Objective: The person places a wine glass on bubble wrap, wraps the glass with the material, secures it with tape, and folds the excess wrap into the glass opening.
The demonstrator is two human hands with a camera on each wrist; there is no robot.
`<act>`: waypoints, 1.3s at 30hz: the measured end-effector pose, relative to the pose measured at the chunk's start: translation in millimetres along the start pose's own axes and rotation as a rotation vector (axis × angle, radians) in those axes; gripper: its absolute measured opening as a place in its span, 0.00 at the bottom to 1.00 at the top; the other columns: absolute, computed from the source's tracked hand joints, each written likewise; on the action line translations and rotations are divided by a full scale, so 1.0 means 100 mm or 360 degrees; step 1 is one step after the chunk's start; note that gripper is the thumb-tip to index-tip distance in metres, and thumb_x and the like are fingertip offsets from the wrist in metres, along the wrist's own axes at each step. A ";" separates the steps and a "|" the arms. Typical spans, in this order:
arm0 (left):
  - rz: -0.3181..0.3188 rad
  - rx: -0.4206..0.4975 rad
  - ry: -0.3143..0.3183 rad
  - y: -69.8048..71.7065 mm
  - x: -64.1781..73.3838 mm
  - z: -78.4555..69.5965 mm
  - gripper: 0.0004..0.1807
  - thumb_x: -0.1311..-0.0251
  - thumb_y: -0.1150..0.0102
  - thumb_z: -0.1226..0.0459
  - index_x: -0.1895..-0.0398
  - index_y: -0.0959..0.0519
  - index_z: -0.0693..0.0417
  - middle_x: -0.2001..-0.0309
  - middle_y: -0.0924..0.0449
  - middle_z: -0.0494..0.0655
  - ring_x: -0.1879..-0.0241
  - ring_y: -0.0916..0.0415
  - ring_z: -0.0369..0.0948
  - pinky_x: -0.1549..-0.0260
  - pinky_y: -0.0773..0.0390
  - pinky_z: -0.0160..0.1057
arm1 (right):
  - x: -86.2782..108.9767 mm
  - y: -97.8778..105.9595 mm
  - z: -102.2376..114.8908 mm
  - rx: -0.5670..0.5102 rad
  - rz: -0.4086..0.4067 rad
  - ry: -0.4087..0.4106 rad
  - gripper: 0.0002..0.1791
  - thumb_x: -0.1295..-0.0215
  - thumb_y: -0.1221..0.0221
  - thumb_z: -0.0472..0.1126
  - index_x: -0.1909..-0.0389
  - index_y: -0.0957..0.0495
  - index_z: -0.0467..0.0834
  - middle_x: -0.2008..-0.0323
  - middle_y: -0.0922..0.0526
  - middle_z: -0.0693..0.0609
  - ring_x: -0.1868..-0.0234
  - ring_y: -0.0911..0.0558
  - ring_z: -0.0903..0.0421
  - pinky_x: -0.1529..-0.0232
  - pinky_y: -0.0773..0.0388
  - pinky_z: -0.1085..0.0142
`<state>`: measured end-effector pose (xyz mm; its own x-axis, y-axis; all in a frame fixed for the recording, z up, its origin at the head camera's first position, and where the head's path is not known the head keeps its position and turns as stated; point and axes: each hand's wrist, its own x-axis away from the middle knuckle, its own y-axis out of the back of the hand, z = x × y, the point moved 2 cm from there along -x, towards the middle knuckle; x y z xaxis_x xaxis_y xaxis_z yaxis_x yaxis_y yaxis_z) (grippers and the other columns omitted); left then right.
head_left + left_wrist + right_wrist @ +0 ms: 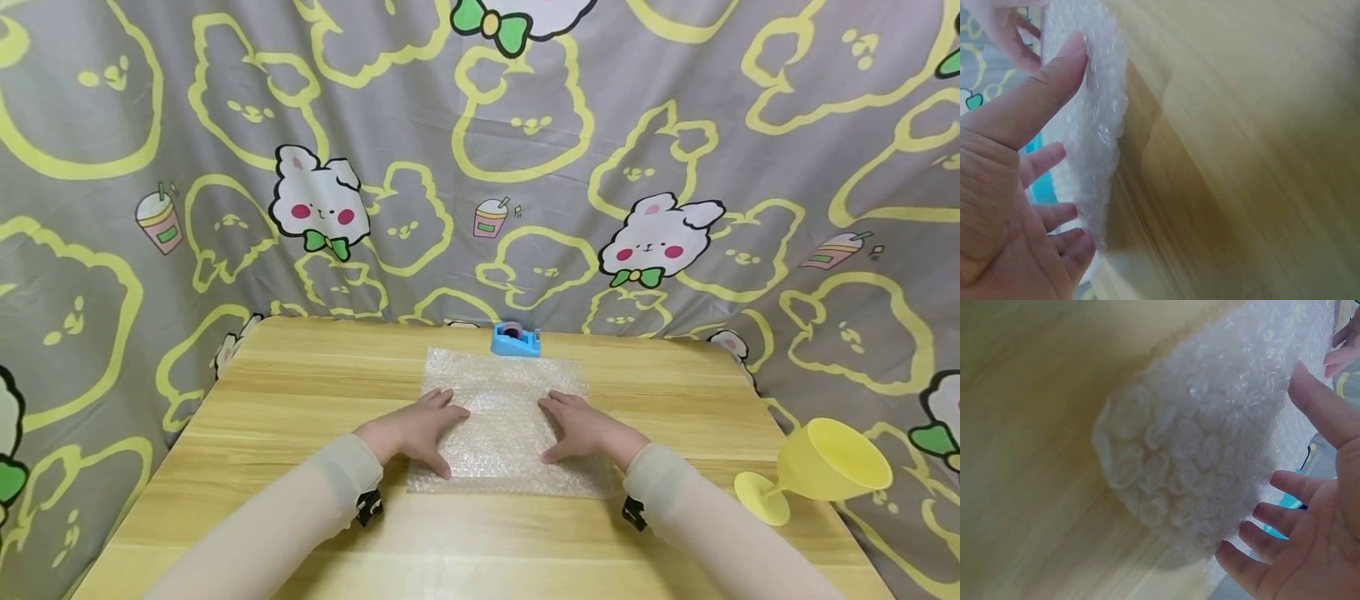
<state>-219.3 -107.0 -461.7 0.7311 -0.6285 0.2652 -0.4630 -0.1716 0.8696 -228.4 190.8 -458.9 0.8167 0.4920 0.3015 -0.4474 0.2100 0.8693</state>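
Note:
A sheet of clear bubble wrap [498, 425] lies flat on the wooden table in the head view. My left hand [420, 429] rests on its left part, fingers spread and relaxed. On the opposite side my right hand [581, 427] touches the sheet in much the same way. Seen from the left wrist, the thumb and fingertips meet the edge of the bubble wrap [1094, 125]. In the right wrist view, spread fingertips lie along the bubble wrap [1191, 437], whose bubbles show up close. Neither hand curls round anything.
Just beyond the sheet, at the table's back edge, stands a blue tape dispenser [516, 340] with a roll in it. A yellow goblet-shaped cup [817, 462] lies tipped at the right edge of the wooden table [300, 392]. A patterned grey curtain [420, 108] hangs behind.

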 end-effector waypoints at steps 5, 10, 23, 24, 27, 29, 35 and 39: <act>0.0005 0.0032 -0.0002 0.03 0.04 0.02 0.57 0.60 0.20 0.47 0.25 0.37 0.51 0.22 0.55 0.62 0.23 0.60 0.59 0.28 0.50 0.60 | 0.00 -0.01 -0.01 -0.0011 0.0013 0.0012 0.55 0.47 0.25 0.52 0.25 0.43 0.33 0.25 0.49 0.30 0.26 0.47 0.31 0.28 0.48 0.39; 0.0015 0.0088 -0.0003 0.04 0.08 0.04 0.56 0.59 0.19 0.49 0.25 0.37 0.53 0.22 0.56 0.63 0.22 0.61 0.57 0.28 0.49 0.57 | 0.00 -0.01 -0.02 -0.0048 0.0048 0.0016 0.57 0.48 0.24 0.51 0.24 0.45 0.33 0.24 0.51 0.30 0.25 0.49 0.31 0.28 0.49 0.40; 0.0002 0.0023 -0.0007 0.01 0.09 0.07 0.59 0.61 0.21 0.44 0.23 0.39 0.49 0.21 0.58 0.61 0.22 0.62 0.55 0.27 0.50 0.56 | 0.08 0.01 -0.09 -0.0041 0.0135 0.0045 0.65 0.55 0.21 0.50 0.22 0.50 0.36 0.22 0.57 0.32 0.23 0.55 0.33 0.27 0.53 0.39; -0.0003 0.0008 -0.0015 0.00 0.09 0.06 0.60 0.62 0.21 0.43 0.23 0.39 0.49 0.21 0.58 0.62 0.22 0.61 0.55 0.27 0.50 0.56 | 0.09 0.01 -0.10 -0.0038 0.0139 0.0055 0.66 0.56 0.21 0.50 0.22 0.50 0.36 0.23 0.57 0.32 0.23 0.55 0.33 0.27 0.53 0.39; -0.0008 -0.0023 -0.0022 -0.01 0.09 0.07 0.63 0.63 0.21 0.41 0.23 0.41 0.51 0.21 0.59 0.63 0.22 0.61 0.56 0.27 0.51 0.54 | 0.12 0.01 -0.12 -0.0052 0.0167 0.0058 0.67 0.58 0.20 0.50 0.22 0.51 0.36 0.22 0.58 0.32 0.23 0.56 0.33 0.27 0.53 0.38; 0.0004 -0.0048 -0.0007 -0.02 0.10 0.08 0.65 0.64 0.21 0.39 0.22 0.42 0.52 0.21 0.60 0.63 0.22 0.62 0.55 0.27 0.51 0.53 | 0.13 0.01 -0.12 -0.0070 0.0189 0.0055 0.68 0.58 0.20 0.50 0.21 0.52 0.37 0.22 0.59 0.32 0.23 0.57 0.33 0.27 0.53 0.38; 0.0007 -0.0086 0.0009 -0.05 0.10 0.10 0.67 0.66 0.21 0.38 0.22 0.43 0.53 0.21 0.61 0.63 0.22 0.62 0.55 0.27 0.49 0.52 | 0.15 0.02 -0.12 -0.0079 0.0206 0.0085 0.68 0.58 0.20 0.49 0.22 0.53 0.36 0.22 0.60 0.31 0.23 0.58 0.32 0.28 0.54 0.37; -0.0005 -0.0109 -0.0009 -0.06 0.09 0.10 0.67 0.66 0.21 0.38 0.22 0.43 0.54 0.21 0.61 0.64 0.22 0.61 0.56 0.27 0.48 0.52 | 0.17 0.04 -0.12 -0.0081 0.0210 0.0107 0.68 0.58 0.19 0.48 0.22 0.53 0.35 0.23 0.60 0.30 0.24 0.58 0.31 0.28 0.53 0.36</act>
<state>-214.7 -119.6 -469.2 0.7297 -0.6323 0.2600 -0.4248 -0.1213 0.8971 -220.9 209.7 -455.1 0.7243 0.5730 0.3834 -0.5684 0.1815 0.8025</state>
